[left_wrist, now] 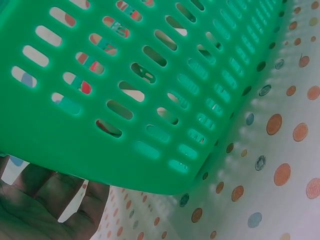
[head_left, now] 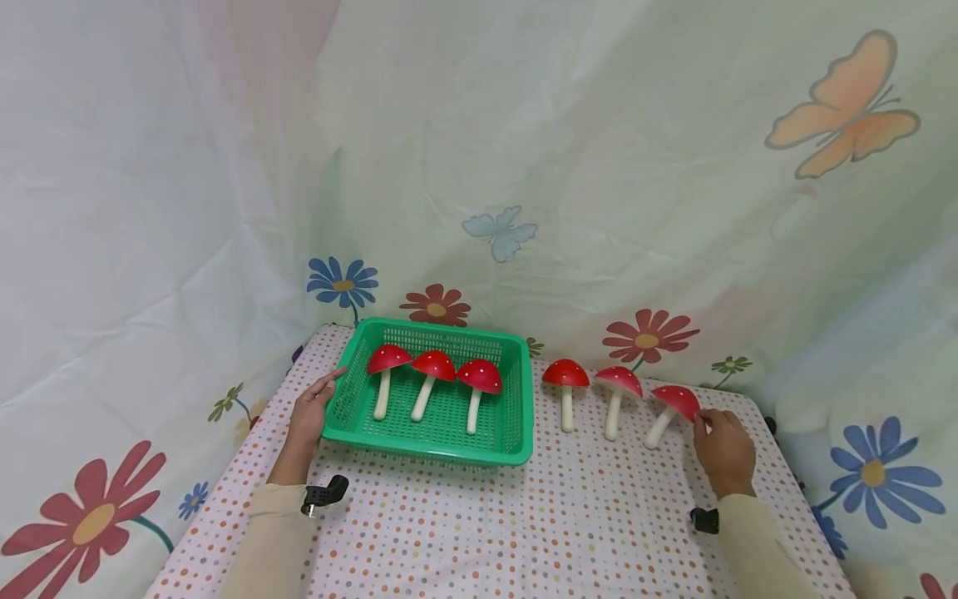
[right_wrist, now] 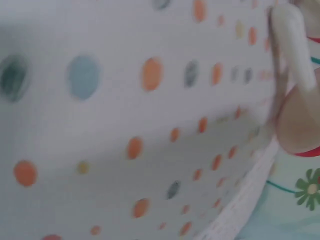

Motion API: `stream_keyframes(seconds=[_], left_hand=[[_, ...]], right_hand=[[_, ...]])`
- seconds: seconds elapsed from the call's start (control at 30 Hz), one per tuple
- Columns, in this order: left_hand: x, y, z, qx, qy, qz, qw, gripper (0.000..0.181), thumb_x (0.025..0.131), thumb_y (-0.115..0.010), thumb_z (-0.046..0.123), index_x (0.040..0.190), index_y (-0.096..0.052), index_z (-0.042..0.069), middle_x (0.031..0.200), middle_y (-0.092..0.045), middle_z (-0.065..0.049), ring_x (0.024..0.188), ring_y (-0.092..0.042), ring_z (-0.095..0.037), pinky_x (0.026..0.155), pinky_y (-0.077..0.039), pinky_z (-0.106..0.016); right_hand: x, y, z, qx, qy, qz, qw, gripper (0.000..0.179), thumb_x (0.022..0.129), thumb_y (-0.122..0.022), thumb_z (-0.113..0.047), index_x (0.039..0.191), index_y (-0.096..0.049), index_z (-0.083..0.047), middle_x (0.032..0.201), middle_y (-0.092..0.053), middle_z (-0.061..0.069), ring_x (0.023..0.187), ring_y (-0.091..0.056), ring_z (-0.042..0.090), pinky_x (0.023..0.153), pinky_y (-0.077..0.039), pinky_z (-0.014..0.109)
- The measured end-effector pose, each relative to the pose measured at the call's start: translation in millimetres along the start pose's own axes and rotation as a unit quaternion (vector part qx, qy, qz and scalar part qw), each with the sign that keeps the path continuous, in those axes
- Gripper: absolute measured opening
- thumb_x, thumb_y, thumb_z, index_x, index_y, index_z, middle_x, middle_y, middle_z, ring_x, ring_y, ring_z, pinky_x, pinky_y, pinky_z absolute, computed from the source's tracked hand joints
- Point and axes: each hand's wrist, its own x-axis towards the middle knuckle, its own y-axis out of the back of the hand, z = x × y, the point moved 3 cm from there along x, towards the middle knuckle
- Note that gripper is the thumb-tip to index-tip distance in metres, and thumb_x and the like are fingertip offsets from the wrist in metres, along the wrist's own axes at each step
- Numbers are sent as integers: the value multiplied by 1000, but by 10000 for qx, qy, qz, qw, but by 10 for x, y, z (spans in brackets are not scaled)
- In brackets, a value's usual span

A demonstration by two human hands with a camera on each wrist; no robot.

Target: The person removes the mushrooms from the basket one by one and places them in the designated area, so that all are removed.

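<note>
At the left end of the green plastic basket [head_left: 427,449], my left hand [head_left: 307,416] touches the rim with its fingers extended. The left wrist view has the slotted basket wall [left_wrist: 60,135] close up, with the fingers [left_wrist: 92,210] partly hidden by it. Three toy mushrooms with red, white-spotted caps and pale stems lie inside, the middle one [head_left: 432,366] among them. Right of the basket, my right hand [head_left: 726,453] pinches the cap edge of the rightmost toy mushroom [head_left: 675,403]. The right wrist view shows a pale stem [right_wrist: 295,45] and part of a cap's underside, but no fingers.
Two more toy mushrooms, one [head_left: 566,374] beside the basket and another [head_left: 619,381] next to it, lie in a row on the dotted tablecloth [head_left: 509,532]. A fabric backdrop [head_left: 404,166] printed with flowers and butterflies rises behind the table and at its sides.
</note>
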Motion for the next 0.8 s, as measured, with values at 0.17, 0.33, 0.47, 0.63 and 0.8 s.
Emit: stream_keyframes(seconds=[0.17,0.33,0.47,0.63,0.8], left_hand=[[-10,-7,9,24,45,-11,10000,44,108,-38,31,148,-46,15,164,-25,-2,154,-10,-27,125,-7,-51],[-2,-1,7,-2,-24,-1,10000,44,108,-37,30,148,-46,16,163,-26,-3,154,-11,-26,125,-7,-51],[7,4,4,-10,-34,20,10000,44,108,-38,30,148,-47,15,163,-27,-3,154,-13,-26,125,-8,-51],[19,13,-12,-31,-54,110,9999,44,107,-39,30,147,-48,14,162,-29,-5,153,-15,-27,125,-9,-52],[21,-1,-20,-48,-33,81,10000,44,107,-39,31,147,-48,15,163,-28,-5,153,-14,-28,124,-10,-52]], right_hand=[[20,90,-246,410,359,653,9964,19,93,-65,-9,105,-66,6,99,-64,25,85,-64,41,72,-54,55],[28,193,-845,989,1301,1374,9769,17,84,-74,-5,97,-69,5,92,-67,22,73,-67,37,62,-55,52],[-17,196,-1428,1447,1975,1278,9611,17,82,-78,-6,95,-70,2,89,-69,18,70,-69,32,57,-57,46],[-106,84,-2170,2024,2120,468,9549,13,87,-76,-14,96,-72,-5,90,-71,12,68,-68,25,58,-57,38],[-201,-61,-2733,2480,1276,-577,9586,14,90,-72,-18,96,-74,-6,90,-73,10,64,-61,20,53,-50,30]])
